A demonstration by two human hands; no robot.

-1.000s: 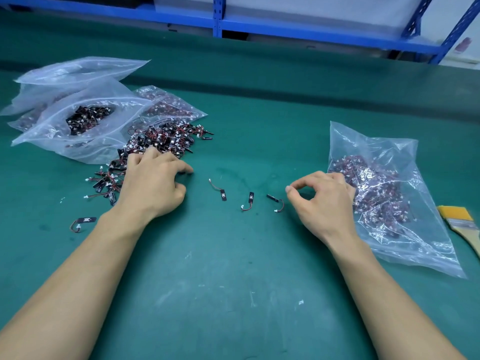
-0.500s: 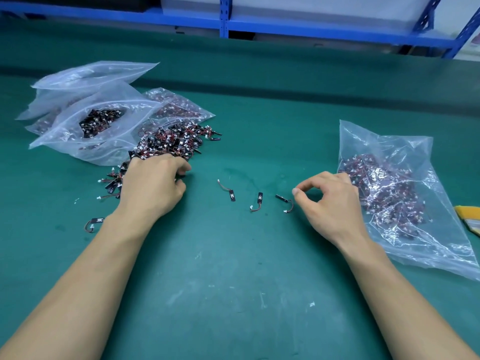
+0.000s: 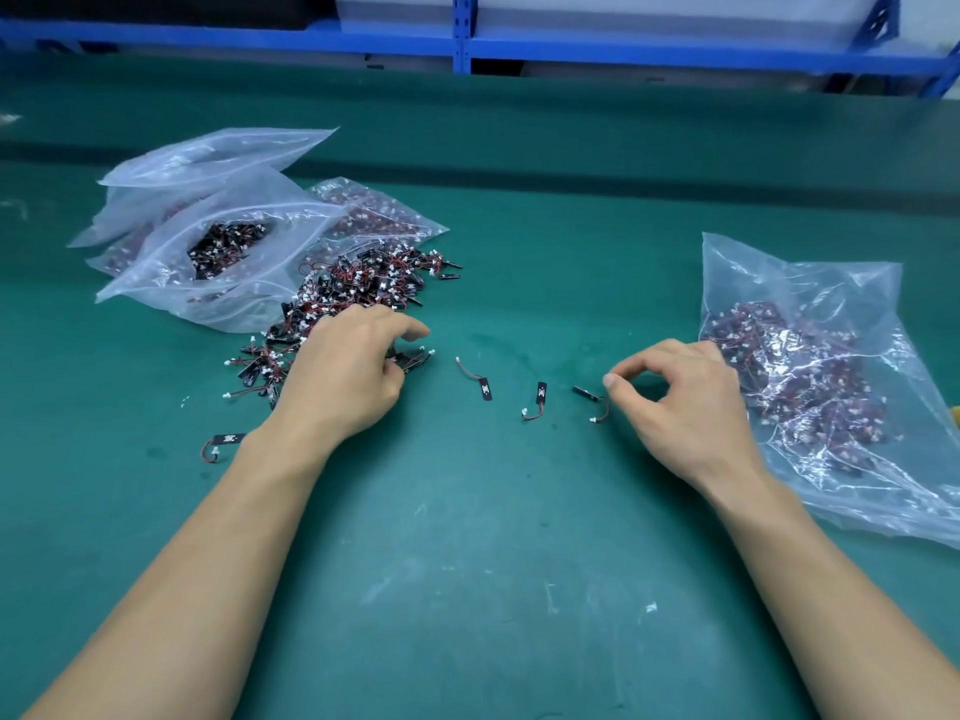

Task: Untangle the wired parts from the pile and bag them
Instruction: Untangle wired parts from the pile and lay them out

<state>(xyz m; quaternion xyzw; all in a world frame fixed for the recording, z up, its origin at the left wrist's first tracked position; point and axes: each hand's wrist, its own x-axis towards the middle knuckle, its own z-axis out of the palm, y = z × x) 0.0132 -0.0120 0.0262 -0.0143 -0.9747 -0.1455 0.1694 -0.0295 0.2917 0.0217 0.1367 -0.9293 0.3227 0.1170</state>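
Head view shows the left hand (image 3: 345,379) curled on the tangled pile of black red-wired parts (image 3: 363,288), gripping some, while the right hand (image 3: 680,402) pinches nothing, fingertips nearly together.

Tangled black-and-red pile (image 3: 363,283); 3 loose wired parts (image 3: 535,400); filled bag (image 3: 810,387) right.

Dark teal-green across the table mat (image 3: 493,563), scuffed with pale whitish marks toward the lower centre of the frame. Black bodies, red wires and small white plugs throughout the pile of wired parts (image 3: 363,288) at centre left. Same black, red and white on the three loose parts (image 3: 540,400) at mid-frame, each black tab printed with a small white mark. Clear, glossy plastic for the bags at upper left (image 3: 208,241), showing black and white inside. Clear, crinkled film on the bag at right (image 3: 831,387), tinted dark red by its contents. Bright blue on the shelf frame (image 3: 462,44) along the top edge.
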